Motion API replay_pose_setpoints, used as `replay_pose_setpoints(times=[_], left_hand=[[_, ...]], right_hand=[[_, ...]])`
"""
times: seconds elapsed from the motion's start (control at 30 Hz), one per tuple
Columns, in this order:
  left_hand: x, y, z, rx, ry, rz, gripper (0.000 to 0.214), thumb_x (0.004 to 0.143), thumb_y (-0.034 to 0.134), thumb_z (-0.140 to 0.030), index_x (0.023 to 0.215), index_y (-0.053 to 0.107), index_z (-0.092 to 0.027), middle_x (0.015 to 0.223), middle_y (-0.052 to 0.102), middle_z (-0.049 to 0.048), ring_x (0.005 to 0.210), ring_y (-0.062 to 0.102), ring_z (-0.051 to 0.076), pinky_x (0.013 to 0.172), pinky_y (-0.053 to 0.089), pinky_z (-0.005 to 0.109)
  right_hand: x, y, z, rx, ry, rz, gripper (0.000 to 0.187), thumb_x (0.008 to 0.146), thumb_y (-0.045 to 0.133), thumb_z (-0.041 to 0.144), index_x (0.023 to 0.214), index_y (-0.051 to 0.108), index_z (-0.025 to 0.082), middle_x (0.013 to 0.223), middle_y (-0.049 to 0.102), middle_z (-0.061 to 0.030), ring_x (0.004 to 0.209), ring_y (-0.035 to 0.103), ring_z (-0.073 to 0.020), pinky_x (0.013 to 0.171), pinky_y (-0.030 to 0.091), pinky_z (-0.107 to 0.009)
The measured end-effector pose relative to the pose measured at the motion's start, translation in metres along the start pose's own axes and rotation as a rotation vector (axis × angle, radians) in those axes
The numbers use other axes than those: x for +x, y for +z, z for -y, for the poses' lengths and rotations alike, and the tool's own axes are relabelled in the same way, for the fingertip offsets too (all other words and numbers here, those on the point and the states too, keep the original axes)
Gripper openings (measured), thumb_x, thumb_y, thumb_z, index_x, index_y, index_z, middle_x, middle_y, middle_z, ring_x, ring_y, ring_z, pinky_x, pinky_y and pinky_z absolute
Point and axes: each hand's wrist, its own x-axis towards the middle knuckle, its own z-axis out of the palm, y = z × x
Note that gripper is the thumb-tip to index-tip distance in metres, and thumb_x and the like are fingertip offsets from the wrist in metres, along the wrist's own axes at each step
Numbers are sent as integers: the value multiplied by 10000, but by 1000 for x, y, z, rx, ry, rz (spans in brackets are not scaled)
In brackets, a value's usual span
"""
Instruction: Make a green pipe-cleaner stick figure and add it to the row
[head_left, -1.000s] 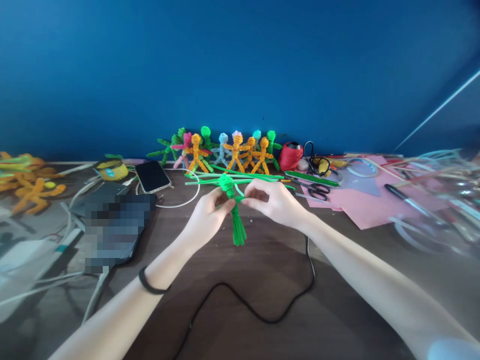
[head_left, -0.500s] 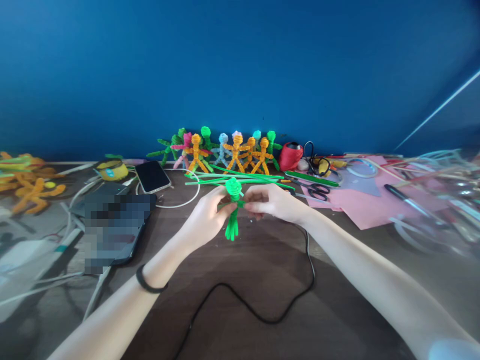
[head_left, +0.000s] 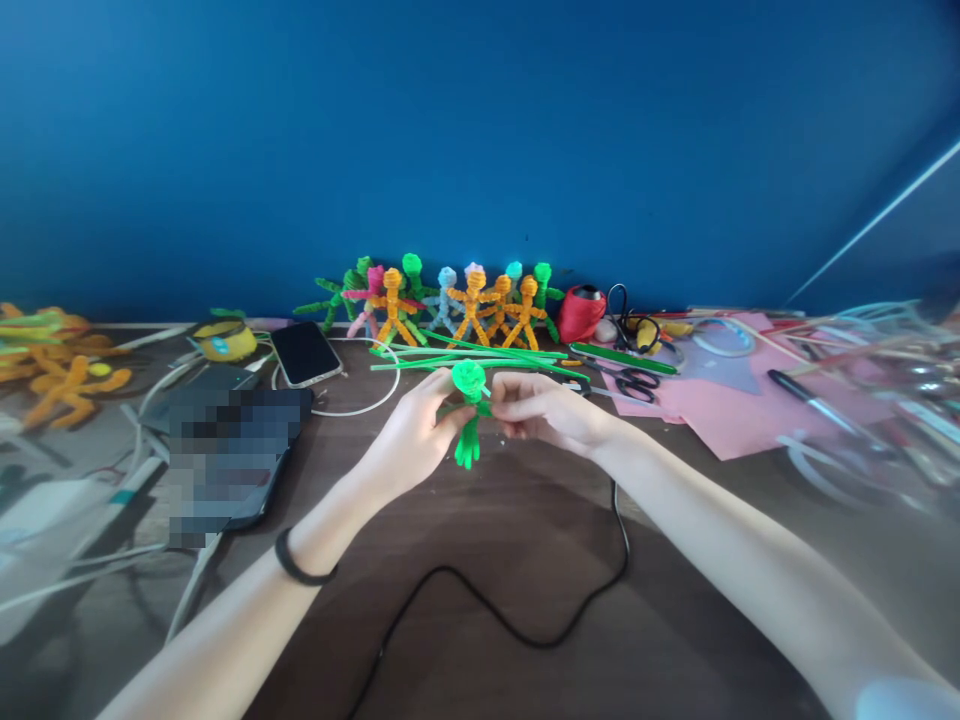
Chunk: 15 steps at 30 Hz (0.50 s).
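A bright green pipe-cleaner figure (head_left: 469,380) with a round coiled head is held above the table, its legs hanging down. My left hand (head_left: 424,425) is closed on its body from the left, thumb just below the head. From the right, my right hand (head_left: 544,410) pinches the figure's short arm between thumb and fingers; the fingertips are partly hidden. Just beyond my hands lie loose green pipe cleaners (head_left: 480,357). Behind them, finished-looking figures in several colours, such as an orange pipe-cleaner figure (head_left: 391,305), stand against the blue wall.
On the left are a phone (head_left: 304,352), a dark device (head_left: 262,440), white cables and orange figures (head_left: 71,390). To the right lie scissors (head_left: 637,383), pink sheets (head_left: 731,405) and a marker (head_left: 799,388). A black cable (head_left: 495,612) crosses the table in front.
The green figure has tipped slightly: its head sits a little lower and its legs appear shorter. My right hand has shifted very slightly. Both hands keep their hold.
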Motion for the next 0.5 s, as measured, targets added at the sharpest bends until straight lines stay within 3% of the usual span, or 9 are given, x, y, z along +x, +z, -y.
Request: replay_pose_setpoints(times=[0.3, 0.5], left_hand=[[2, -2, -2, -64, -124, 56, 228, 774, 551, -287, 960, 607, -167, 946, 664, 46, 900, 592, 220, 775, 448, 299], [-1, 2, 8, -53, -96, 43, 205, 796, 519, -270, 945, 624, -177, 915, 674, 44, 873, 609, 217, 758, 450, 299]], right_hand=[[3, 0, -5, -332, -81, -32, 266, 729, 613, 376, 662, 479, 156, 520, 506, 39, 466, 441, -73, 465, 337, -216], [8, 4, -20, -228, -28, -13, 285, 773, 539, 417, 701, 484, 147, 550, 472, 30, 457, 404, -59, 429, 268, -206]])
